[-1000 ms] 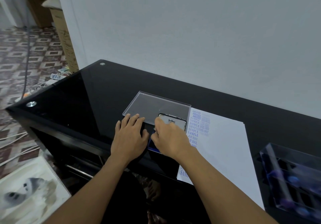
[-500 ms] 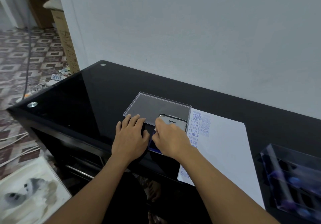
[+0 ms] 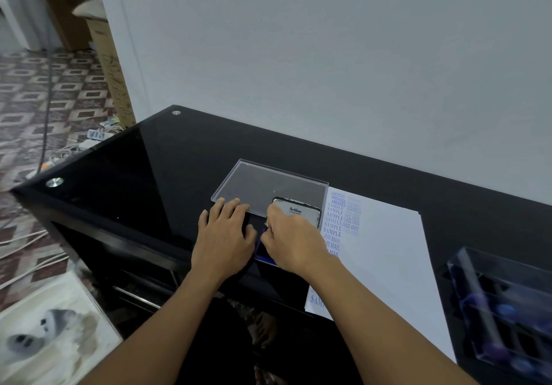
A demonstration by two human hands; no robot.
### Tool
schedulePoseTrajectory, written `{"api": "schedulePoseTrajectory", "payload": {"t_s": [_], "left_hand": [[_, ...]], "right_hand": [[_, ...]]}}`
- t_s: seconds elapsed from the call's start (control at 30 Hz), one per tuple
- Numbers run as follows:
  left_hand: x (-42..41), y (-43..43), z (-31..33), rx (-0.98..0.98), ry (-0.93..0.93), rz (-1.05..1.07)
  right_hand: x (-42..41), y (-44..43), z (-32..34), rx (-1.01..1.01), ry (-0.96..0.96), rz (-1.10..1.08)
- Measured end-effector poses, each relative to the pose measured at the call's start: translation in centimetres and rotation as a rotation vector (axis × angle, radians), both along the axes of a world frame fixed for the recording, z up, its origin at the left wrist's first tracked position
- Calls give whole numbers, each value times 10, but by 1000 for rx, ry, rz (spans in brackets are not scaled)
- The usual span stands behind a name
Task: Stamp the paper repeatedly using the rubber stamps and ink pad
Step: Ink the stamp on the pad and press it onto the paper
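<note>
A white sheet of paper lies on the black glass table, with blue stamp prints down its left edge. Left of it sits the ink pad, its blue surface showing, and its Artline lid stands open behind. My right hand is curled over the pad and holds a rubber stamp down on it; the hand hides nearly all of the stamp. My left hand lies flat on the table beside the pad, its fingertips touching a clear plastic lid.
A clear box holding several blue-handled stamps stands at the right front. The table's left edge drops to a patterned floor with cables and a power strip. A wall runs close behind the table.
</note>
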State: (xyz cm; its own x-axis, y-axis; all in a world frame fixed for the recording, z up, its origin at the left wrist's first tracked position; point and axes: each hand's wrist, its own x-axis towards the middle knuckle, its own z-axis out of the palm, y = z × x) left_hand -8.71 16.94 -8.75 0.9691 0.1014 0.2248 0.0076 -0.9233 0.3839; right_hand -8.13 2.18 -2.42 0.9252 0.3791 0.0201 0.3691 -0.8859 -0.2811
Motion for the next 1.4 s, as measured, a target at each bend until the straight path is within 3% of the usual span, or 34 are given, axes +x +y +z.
{"api": "schedulePoseTrajectory", "payload": {"t_s": [1.4], "left_hand": [[0, 0, -1, -7, -3, 3]], "right_hand": [[-1, 1, -4, 32, -10, -33]]}}
